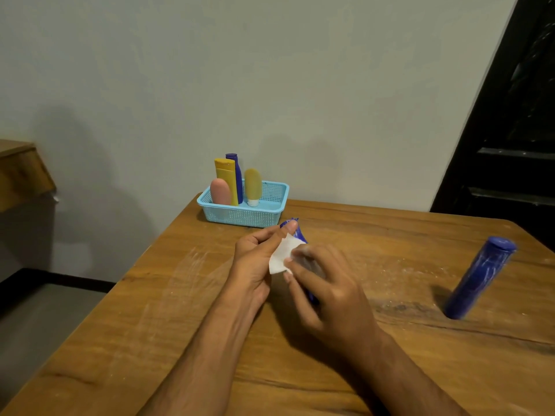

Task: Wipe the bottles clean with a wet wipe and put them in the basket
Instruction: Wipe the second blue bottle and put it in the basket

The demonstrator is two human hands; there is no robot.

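Observation:
My left hand (255,259) grips a dark blue bottle (298,234) above the middle of the wooden table (360,370); only the bottle's top and a sliver near its base show. My right hand (321,286) pinches a white wet wipe (282,255) against the bottle's side. A light blue mesh basket (271,192) stands at the table's far edge and holds several upright bottles: a pink one (219,192), a yellow one (227,175), a blue one (237,172) and an ochre one (253,186). Another blue bottle (480,277) stands on the table at the right.
A pale wall rises right behind the basket. A dark door or frame (510,130) fills the right background. A wooden piece of furniture (21,172) sits at the far left, beyond the table's left edge. White smears mark the tabletop.

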